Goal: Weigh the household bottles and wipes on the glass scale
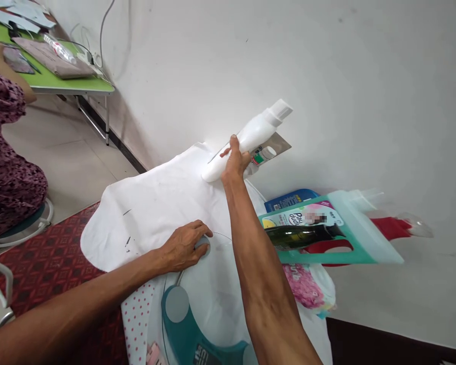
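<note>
My right hand (pixel 236 161) is closing around the white bottle (pixel 256 133), thumb lying along its upper side, and the bottle is tilting, its capped end pointing up and to the right beyond my fist. Just to the right of that hand a small bottle with a green label (pixel 259 158) is showing, partly hidden. Whether the white bottle's base is touching the white cloth (pixel 144 203), I cannot tell.

My left hand (pixel 184 248) is resting nearer to me, half open, over the edge of the glass scale (pixel 215 334) — a gap is parting thumb from forefinger, and I cannot tell whether they are gripping the rim. To the left of it the cloth is spreading towards its rounded edge, giving that hand room sideways.

The wall (pixel 327 76) is standing close beyond my right hand, limiting its reach forward. To the right of my right forearm the room is tightening — a teal jug (pixel 368 243), a dark green bottle (pixel 302 236) and a pink-printed pack (pixel 306 289) are crowding there.
</note>
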A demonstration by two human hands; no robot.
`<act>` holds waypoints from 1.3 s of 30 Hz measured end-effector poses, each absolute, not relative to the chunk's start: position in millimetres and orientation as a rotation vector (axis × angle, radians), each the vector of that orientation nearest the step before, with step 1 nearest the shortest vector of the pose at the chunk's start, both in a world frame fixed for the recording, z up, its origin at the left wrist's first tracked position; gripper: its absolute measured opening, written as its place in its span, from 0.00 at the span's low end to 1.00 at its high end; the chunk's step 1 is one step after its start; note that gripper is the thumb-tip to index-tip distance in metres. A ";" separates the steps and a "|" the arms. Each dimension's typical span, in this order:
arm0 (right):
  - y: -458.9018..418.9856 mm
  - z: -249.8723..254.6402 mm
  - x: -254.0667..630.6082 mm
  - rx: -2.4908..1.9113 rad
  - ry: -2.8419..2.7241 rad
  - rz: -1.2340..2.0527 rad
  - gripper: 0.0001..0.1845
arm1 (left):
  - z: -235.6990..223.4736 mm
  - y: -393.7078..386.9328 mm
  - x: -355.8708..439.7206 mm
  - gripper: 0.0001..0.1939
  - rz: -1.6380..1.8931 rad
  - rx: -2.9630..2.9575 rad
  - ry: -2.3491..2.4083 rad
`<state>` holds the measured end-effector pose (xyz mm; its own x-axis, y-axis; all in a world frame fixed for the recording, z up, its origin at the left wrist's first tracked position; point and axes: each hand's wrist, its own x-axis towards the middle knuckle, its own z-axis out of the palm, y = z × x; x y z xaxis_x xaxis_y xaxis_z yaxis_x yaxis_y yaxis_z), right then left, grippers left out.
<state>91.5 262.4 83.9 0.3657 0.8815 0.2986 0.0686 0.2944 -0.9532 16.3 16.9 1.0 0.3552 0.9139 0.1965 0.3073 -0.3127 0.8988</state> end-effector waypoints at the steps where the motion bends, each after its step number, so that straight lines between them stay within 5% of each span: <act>1: 255.0 85.0 99.0 -1.130 -1.060 0.691 0.23 | 0.6 17.1 16.5 0.15 0.955 1.816 1.073; 24: 8.6 194.9 203.3 -1.093 -1.098 0.647 0.42 | -4.7 24.2 10.9 0.16 0.915 1.946 1.096; 39: -91.2 156.4 221.0 -1.220 -0.962 0.561 0.45 | -1.5 27.2 10.4 0.15 0.901 2.014 1.127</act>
